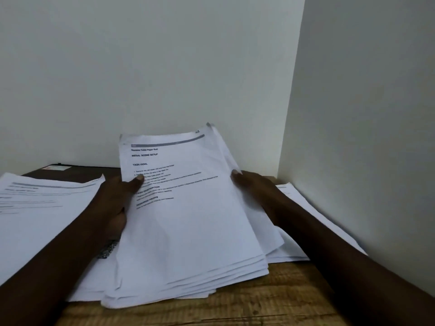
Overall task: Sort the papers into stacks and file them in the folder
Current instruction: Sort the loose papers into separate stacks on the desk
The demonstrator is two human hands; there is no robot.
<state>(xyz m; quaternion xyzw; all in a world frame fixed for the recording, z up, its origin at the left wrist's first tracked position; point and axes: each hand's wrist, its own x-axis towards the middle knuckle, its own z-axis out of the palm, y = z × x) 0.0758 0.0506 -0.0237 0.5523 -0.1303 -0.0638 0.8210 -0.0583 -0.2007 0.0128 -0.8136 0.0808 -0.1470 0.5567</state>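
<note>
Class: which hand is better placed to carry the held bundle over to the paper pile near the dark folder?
Probably left: the left hand grips the white printed bundle nearest the white paper pile and dark folder; the right hand holds its far edge, by the wall.

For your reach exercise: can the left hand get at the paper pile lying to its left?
Likely yes, once freed: the pile lies uncovered beside the left hand, which grips the held stack.

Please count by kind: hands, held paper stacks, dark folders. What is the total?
Bare hands: 2, left hand and right hand
White printed paper stack held in both hands: 1
Dark flat folder at the back: 1
Total: 4
</note>
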